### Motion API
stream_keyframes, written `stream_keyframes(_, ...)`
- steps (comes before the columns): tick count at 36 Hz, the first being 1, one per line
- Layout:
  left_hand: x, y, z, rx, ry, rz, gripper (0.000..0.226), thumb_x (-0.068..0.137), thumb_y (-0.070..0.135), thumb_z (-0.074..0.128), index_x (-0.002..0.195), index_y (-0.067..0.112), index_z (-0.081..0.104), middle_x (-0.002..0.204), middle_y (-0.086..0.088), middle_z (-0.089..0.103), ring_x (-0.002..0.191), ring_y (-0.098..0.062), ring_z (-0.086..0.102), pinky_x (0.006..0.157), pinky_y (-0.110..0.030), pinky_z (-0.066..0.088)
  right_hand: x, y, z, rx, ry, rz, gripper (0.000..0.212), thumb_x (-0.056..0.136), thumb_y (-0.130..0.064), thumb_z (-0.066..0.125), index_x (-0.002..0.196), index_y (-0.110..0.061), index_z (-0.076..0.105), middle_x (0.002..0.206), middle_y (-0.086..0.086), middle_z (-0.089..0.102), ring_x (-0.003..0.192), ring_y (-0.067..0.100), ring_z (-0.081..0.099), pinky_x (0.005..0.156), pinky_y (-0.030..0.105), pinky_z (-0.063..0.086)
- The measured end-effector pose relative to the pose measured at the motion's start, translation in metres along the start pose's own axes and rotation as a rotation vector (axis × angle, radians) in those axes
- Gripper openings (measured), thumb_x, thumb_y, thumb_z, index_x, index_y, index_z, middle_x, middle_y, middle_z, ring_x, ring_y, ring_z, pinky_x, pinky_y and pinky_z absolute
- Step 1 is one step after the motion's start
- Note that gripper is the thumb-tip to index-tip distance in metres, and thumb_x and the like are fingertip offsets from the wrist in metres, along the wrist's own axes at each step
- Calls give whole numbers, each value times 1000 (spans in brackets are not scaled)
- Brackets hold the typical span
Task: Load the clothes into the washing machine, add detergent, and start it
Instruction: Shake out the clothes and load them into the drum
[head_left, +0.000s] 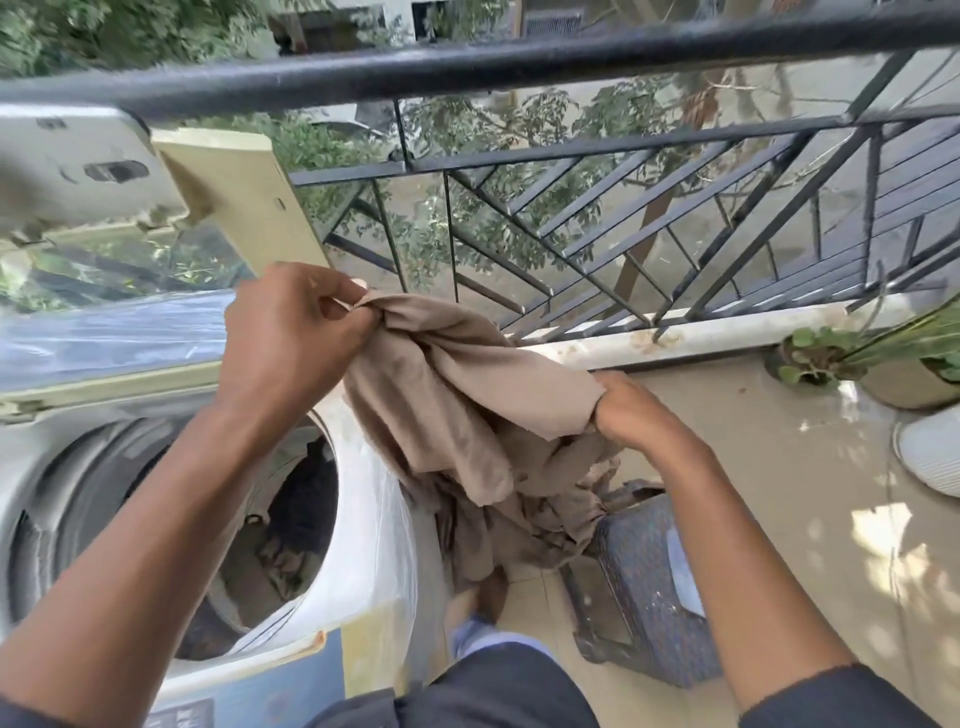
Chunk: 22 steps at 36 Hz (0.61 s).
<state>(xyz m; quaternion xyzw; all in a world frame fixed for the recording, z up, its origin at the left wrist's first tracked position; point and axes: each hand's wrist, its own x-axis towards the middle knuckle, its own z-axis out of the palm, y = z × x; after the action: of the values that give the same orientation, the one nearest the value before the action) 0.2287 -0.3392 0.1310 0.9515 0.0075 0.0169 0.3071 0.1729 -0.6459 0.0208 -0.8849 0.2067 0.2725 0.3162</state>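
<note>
Both grips, left hand (291, 332) and right hand (631, 413), on beige garment (457, 405)

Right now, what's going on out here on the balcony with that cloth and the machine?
A person is loading laundry. The left hand pinches one bunched end of a tan cloth, and the right hand grips another part lower down, so it hangs between them beside the top-loading washing machine. The machine's lid is up, and some dark clothes already lie in the drum. The cloth's lower end trails down toward a dark basket on the floor.
</note>
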Motion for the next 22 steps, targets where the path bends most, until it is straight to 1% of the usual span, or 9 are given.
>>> stream_keyframes(3,-3,-8,5,14,0,-37,12,91,35,74,90,27,83,73,10,75,74,-18,73,69,-38,60,-15,-8,-23,96,67,-36,17,68,-23,53,81,-23,65,90,6,68,85,26,61,75,36,49)
stream_keyframes(5,-5,-13,9,13,0,-48,20,93,46,70,87,30,80,76,14,75,79,-18,73,70,-38,58,-24,-15,-32,182,130,-63,19,59,-24,45,67,-22,62,71,4,62,71,24,54,66,35,40)
stream_keyframes(8,-9,-22,16,-22,-35,-75,31,95,57,63,86,30,76,82,7,76,85,-25,74,76,-40,58,-34,-28,-37,316,161,-128,27,66,-18,42,74,-9,65,67,6,59,72,26,56,70,41,45)
stream_keyframes(10,-13,-24,20,-146,-113,-78,39,97,58,58,88,24,75,86,-1,78,88,-30,75,85,-51,62,-44,-38,-35,330,205,-197,29,68,-19,40,78,-2,62,67,4,57,73,25,57,69,46,50)
stream_keyframes(12,-18,-23,24,-304,-188,-22,46,98,58,55,93,16,72,91,-10,76,90,-35,72,88,-56,61,-57,-50,-31,336,268,-278,25,69,-22,40,68,-11,62,58,-10,50,61,11,49,61,39,41)
stream_keyframes(15,-29,-15,29,-495,-454,110,39,96,54,64,121,24,67,116,8,74,107,-13,72,91,-37,59,-76,-73,-21,404,268,-397,21,72,-21,41,57,-17,55,53,-13,45,55,7,41,60,33,34)
stream_keyframes(17,-38,-8,35,-498,-633,160,62,88,56,79,140,36,51,131,29,63,120,4,65,94,-21,59,-83,-85,-11,432,259,-481,20,73,-19,43,59,-9,54,60,-4,53,62,13,48,64,34,39)
stream_keyframes(20,-49,0,52,-413,-550,299,85,81,46,91,148,24,44,120,43,57,116,17,58,92,-10,50,-92,-99,6,381,273,-577,32,84,-30,56,57,-13,56,60,-5,55,63,18,53,63,45,46)
stream_keyframes(22,-49,-3,59,-376,-423,298,74,80,18,85,147,20,53,120,30,67,113,8,64,88,-19,51,-96,-101,15,295,303,-679,36,92,-38,63,61,-20,64,69,-9,63,78,18,58,75,44,50)
